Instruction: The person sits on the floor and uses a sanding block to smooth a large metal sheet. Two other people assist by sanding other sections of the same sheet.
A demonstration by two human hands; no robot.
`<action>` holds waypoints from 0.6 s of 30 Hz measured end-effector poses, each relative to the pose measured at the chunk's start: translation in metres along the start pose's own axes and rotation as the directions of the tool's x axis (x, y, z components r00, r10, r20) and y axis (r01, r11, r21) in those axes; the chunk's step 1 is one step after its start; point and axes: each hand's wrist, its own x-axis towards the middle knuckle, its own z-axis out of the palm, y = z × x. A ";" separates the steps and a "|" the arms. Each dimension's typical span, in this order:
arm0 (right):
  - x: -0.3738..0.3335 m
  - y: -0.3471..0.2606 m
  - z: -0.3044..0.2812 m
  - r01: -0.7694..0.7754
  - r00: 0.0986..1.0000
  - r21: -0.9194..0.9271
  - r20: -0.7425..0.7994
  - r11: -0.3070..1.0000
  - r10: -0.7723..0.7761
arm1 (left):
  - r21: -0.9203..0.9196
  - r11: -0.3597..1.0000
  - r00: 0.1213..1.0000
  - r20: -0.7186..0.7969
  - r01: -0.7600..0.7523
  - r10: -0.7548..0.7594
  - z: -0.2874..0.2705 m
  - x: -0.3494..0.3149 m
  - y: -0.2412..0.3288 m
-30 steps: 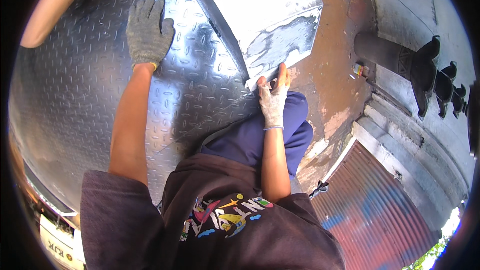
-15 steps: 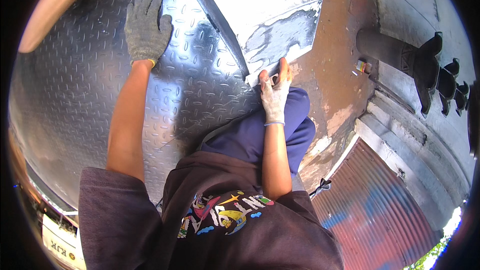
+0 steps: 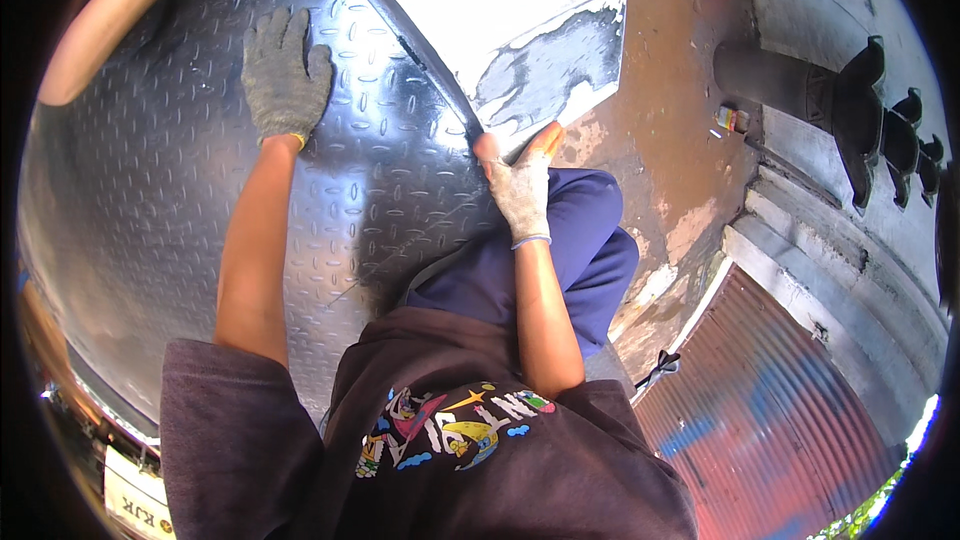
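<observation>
My left hand (image 3: 287, 75), in a grey knitted glove, lies flat with spread fingers on a dark metal sheet with a raised tread pattern (image 3: 200, 180). My right hand (image 3: 518, 180) wears a pale glove with bare fingertips. It is at the near edge of a box-shaped panel (image 3: 560, 60), white on top with a patchy grey near face. The thumb is by the panel's left corner, and the other visible fingers touch its lower edge. What the palm may hold is hidden. A dark strip (image 3: 410, 45) runs along the panel's left side.
A bare limb (image 3: 110, 25) reaches in at the upper left. On the right are brown ground (image 3: 670, 70), a small colourful packet (image 3: 733, 119), a black cylinder (image 3: 765, 80) with flared black pieces, and a rusty corrugated sheet (image 3: 770, 380). My bent legs (image 3: 580, 220) are close beside the panel.
My right hand has shifted left along the panel's edge, its thumb now at the corner. My left hand stays flat on the tread sheet. The whole view has shifted slightly.
</observation>
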 end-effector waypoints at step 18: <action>-0.019 -0.011 -0.091 -0.382 0.921 0.827 0.305 -0.412 -0.242 | 0.057 0.998 1.000 0.021 -0.016 0.015 0.005 0.000 -0.004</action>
